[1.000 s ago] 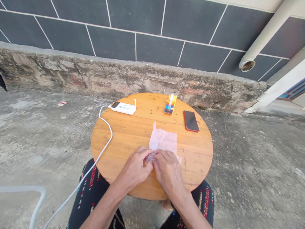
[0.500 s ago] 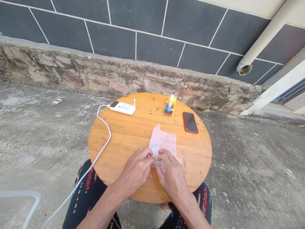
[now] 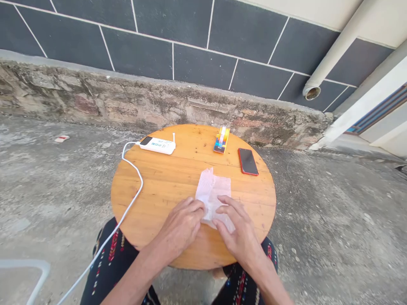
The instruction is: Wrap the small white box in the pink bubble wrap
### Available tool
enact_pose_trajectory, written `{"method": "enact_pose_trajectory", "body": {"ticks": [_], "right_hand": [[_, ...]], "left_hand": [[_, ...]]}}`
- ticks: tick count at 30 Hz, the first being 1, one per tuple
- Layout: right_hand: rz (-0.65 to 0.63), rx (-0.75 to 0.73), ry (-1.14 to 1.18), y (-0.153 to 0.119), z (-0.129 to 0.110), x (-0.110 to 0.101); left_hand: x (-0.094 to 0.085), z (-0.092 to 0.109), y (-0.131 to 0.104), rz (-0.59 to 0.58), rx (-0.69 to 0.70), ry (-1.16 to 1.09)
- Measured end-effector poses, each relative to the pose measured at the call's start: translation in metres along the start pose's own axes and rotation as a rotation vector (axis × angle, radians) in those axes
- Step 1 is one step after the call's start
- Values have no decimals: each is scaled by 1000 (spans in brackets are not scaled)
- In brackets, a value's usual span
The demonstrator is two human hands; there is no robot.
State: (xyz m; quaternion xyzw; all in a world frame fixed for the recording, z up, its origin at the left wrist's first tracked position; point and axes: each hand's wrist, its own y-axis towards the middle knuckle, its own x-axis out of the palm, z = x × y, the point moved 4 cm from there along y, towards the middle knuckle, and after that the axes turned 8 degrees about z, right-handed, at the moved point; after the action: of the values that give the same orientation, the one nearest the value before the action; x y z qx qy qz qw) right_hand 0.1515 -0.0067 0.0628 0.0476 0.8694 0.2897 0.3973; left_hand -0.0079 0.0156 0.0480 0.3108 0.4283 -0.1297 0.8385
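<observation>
A thin, pale pinkish-white sheet, wrinkled and partly folded over itself, lies on the round wooden table. My left hand is closed at the sheet's lower left edge, its fingertips pressed together on it. Over the sheet's lower right part is my right hand, with thumb and fingers spread apart. The hands are separated by a small gap, and both partly cover the near part of the sheet.
A white power bank with a white cable is at the table's back left. An orange tape dispenser stands at the back, with a red-edged phone to its right. Behind runs a stone-based wall.
My right hand has moved away from my left hand, and its fingers have opened off the sheet. My left hand remains on the sheet's edge. The whole view has shifted slightly.
</observation>
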Motion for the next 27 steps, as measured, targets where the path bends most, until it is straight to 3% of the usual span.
{"method": "enact_pose_trajectory", "body": {"ticks": [3,5,8,11,17,27], "right_hand": [[54,250,24,-13,26,-27],[-45,480,85,-28,45,-33],[-155,702,315,-47,57,-26],[-196,826,506,-52,53,-12],[-270,894,663,-39,44,8],[-290,804,607,-21,56,25]], "left_hand": [[-1,1,1,-16,-2,1],[-1,0,1,-18,-6,-6],[-1,0,2,-28,-15,-23],[-2,-1,2,-38,-23,-40],[-3,-2,1,-38,-23,-47],[0,-4,3,-22,-23,-44]]}}
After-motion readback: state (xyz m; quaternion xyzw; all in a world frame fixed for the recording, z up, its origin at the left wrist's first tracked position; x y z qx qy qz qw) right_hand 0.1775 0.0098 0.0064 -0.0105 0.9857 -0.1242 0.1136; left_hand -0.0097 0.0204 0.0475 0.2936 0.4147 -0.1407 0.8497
